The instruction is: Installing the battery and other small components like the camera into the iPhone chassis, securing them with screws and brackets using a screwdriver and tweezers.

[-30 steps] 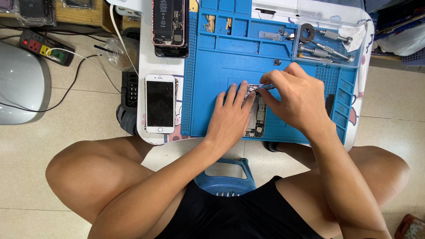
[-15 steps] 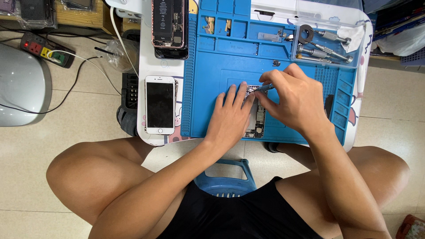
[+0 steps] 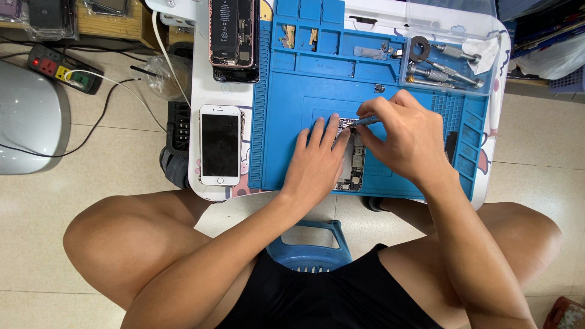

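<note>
A small phone circuit board (image 3: 354, 163) lies on the blue work mat (image 3: 292, 97). My left hand (image 3: 317, 161) rests flat beside it, fingertips pressing on its left edge and top. My right hand (image 3: 405, 137) is closed around a thin blue-handled tool (image 3: 364, 121), whose tip touches the top end of the board. Most of the board is hidden under the two hands.
A white phone (image 3: 220, 145) lies screen up left of the mat, and an opened phone body (image 3: 234, 33) lies above it. A clear tray (image 3: 448, 64) of screwdrivers sits at the top right. A power strip (image 3: 64, 74) and cables lie on the floor at left.
My right hand has shifted slightly, the tool tip staying at the top of the board. My left hand has hardly moved.
</note>
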